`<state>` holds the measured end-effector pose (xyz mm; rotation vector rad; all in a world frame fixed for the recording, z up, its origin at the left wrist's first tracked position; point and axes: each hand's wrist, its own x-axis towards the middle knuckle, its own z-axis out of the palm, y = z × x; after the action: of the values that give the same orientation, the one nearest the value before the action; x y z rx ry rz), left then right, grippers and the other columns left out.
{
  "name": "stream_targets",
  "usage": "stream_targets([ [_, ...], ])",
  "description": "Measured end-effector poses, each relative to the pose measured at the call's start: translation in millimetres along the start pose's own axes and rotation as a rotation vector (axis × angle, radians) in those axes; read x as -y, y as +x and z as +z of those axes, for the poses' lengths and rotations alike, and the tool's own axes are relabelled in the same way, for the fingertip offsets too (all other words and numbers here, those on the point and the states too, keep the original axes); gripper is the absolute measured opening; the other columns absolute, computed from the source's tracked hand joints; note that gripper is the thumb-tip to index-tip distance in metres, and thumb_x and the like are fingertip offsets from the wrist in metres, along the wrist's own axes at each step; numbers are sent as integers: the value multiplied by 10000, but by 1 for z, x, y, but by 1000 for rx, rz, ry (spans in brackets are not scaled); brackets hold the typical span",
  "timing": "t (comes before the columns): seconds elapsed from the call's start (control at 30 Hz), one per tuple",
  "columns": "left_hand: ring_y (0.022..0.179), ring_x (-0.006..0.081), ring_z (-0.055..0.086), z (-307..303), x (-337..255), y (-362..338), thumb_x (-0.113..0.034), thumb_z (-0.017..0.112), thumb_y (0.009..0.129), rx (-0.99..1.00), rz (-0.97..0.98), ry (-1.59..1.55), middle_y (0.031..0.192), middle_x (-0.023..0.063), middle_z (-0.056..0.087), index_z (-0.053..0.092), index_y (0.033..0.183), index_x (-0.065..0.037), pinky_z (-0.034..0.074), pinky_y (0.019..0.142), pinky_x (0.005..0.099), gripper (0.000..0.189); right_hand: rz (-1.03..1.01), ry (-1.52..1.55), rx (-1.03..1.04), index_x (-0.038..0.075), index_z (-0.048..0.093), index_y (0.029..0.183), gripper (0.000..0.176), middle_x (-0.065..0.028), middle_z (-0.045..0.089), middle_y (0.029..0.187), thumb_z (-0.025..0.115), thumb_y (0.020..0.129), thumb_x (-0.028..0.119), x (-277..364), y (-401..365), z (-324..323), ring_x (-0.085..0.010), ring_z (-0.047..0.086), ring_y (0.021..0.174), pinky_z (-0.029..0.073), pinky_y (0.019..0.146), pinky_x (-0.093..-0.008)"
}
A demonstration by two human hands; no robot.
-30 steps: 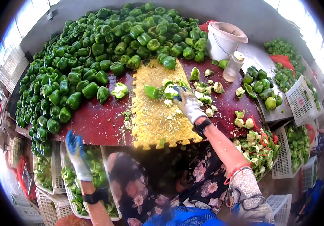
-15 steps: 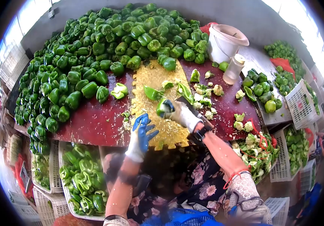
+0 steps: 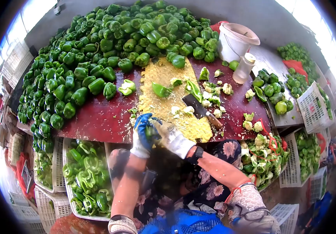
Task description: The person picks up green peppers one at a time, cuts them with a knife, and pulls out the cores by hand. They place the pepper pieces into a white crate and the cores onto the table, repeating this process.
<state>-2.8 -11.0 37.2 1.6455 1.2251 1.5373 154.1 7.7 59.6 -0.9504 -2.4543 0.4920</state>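
Observation:
Both gloved hands meet at the near edge of the yellow mat (image 3: 168,103). Between them is a green bell pepper (image 3: 151,132), mostly covered by fingers. My left hand (image 3: 141,134), in a white glove with blue-coated fingers, is wrapped round it from the left. My right hand (image 3: 173,137), in a similar glove, closes on it from the right. A broad-bladed knife (image 3: 194,106) with a wooden handle lies flat right of the hands. Cut pepper pieces (image 3: 161,90) and white seed cores (image 3: 188,110) are scattered on the mat.
A big heap of whole peppers (image 3: 109,43) covers the far and left table. A white bucket (image 3: 232,45) and a bottle (image 3: 244,69) stand at the right back. Below the table are a crate of cut peppers (image 3: 88,175) and a heap of cores (image 3: 263,156).
My right hand has drawn back towards me from over the mat with the pepper, uncovering the knife. My left hand, open before, has closed round the pepper.

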Motion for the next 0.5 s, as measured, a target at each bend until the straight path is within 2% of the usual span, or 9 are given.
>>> stream_targets([
  [0.03, 1026, 190, 601, 7, 5, -1, -34, 595, 855, 6, -2, -4, 1100, 62, 612, 543, 1246, -29, 488, 911, 293, 394, 7, 0, -1, 70, 302, 1478, 680, -231, 538, 1258, 575, 928, 363, -2, -2, 7, -384, 560, 1117, 452, 936, -477],
  [0.1, 1018, 178, 604, 19, 15, -4, -92, 553, 934, -269, -525, -988, 1091, 59, 615, 557, 1218, -42, 504, 883, 292, 289, 58, -339, -148, 57, 330, 1459, 662, -219, 565, 1201, 602, 909, 306, -6, -7, 21, -356, 598, 1027, 483, 854, -461],
  [0.13, 973, 188, 620, 18, 16, -2, -185, 572, 947, -254, -541, -907, 1053, 62, 630, 574, 1164, -58, 517, 866, 315, 252, 87, -311, -174, 31, 370, 1420, 598, -169, 621, 1048, 607, 912, 242, 1, -1, 11, -281, 627, 883, 499, 782, -438],
  [0.17, 928, 197, 635, 17, 14, -1, -279, 591, 960, -242, -560, -830, 1016, 66, 645, 591, 1111, -74, 529, 850, 337, 254, 90, -317, -173, 31, 370, 1420, 598, -169, 621, 1048, 607, 912, 242, -2, 2, 1, -281, 627, 883, 499, 782, -438],
  [0.27, 871, 250, 640, 10, 2, 5, -303, 562, 974, -302, -669, -1288, 986, 89, 641, 584, 1111, -53, 546, 818, 413, 286, 455, -617, -20, 23, 378, 1408, 590, -111, 614, 869, 584, 947, 328, -18, 11, -32, -181, 584, 752, 508, 606, -344],
  [0.37, 903, 250, 640, 12, -16, 8, -325, 556, 979, -262, -497, -973, 1061, 119, 610, 520, 1272, -52, 555, 840, 410, 402, 688, -655, -13, 30, 335, 1446, 676, -100, 611, 812, 567, 950, 426, -33, 5, -59, -155, 565, 695, 524, 560, -316],
  [0.4, 927, 246, 632, 14, -21, 10, -320, 589, 963, -154, -452, -946, 1092, 119, 599, 489, 1334, -72, 554, 859, 410, 458, 629, -555, -217, 32, 303, 1466, 711, -104, 603, 831, 581, 944, 426, -39, -2, -55, -168, 549, 662, 541, 668, -381],
  [0.43, 915, 221, 630, 19, -34, 11, -302, 643, 935, 29, -298, -531, 1101, 106, 594, 522, 1312, -72, 543, 853, 365, 458, 532, -528, -307, 52, 274, 1487, 721, -195, 620, 1005, 573, 948, 425, -46, -7, -50, -243, 613, 795, 541, 810, -416],
  [0.5, 879, 177, 624, 37, -8, 1, -290, 694, 905, 306, 0, 461, 1104, 89, 592, 570, 1267, -82, 521, 829, 308, 435, 576, -334, -42, 84, 250, 1509, 720, -297, 547, 1234, 573, 951, 405, -37, -3, -56, -341, 615, 1020, 511, 933, -441],
])
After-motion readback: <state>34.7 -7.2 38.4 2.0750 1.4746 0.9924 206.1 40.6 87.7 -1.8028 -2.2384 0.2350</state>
